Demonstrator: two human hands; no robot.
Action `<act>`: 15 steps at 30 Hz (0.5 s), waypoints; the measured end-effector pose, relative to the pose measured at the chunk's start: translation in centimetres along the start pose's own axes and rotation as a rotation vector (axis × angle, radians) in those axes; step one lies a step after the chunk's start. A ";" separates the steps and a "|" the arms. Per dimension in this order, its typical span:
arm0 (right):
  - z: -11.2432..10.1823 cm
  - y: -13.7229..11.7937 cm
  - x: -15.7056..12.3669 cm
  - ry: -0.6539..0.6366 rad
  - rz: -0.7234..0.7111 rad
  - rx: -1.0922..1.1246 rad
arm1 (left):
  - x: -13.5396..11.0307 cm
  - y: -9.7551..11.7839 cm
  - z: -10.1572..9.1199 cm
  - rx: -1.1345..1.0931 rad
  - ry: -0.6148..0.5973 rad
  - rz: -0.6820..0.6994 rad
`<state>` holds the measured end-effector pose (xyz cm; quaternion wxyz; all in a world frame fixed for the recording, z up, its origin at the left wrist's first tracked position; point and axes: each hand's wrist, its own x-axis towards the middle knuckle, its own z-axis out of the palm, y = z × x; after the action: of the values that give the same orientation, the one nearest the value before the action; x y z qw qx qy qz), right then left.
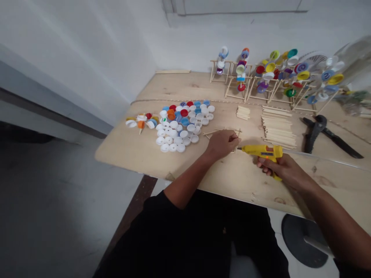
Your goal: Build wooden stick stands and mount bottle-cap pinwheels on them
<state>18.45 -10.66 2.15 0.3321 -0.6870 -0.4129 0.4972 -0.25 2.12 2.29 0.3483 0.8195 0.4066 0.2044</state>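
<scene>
My right hand (279,170) is wrapped round the grip of a yellow hot glue gun (257,151), its small orange light lit. The gun's dark nozzle points left, close beside my left hand (222,144). With fingers pinched, my left hand holds a small frame of thin wooden sticks (213,132) on the table. Most of that frame is hidden under the hand. Left of it lie many bottle caps (176,131), mostly white, with blue, red and orange ones among them.
Finished stick stands with colourful cap wheels (240,77) line the back right. Short sticks (243,113) and a pile of longer sticks (278,127) lie before them. Black-handled cutters (315,131) rest at right. A loose cap wheel (141,122) lies far left on the wooden table (130,154).
</scene>
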 end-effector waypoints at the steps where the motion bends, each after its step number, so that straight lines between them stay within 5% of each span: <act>1: 0.0 0.1 0.0 0.003 0.004 0.007 | 0.0 0.0 0.0 -0.002 -0.001 0.000; 15: 0.1 -1.2 0.2 -0.004 0.045 -0.028 | -0.1 0.1 -0.2 -0.016 0.013 0.012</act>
<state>18.11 -9.94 3.02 0.3103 -0.6997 -0.4048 0.5003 -0.39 2.02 2.52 0.3510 0.8178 0.4023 0.2150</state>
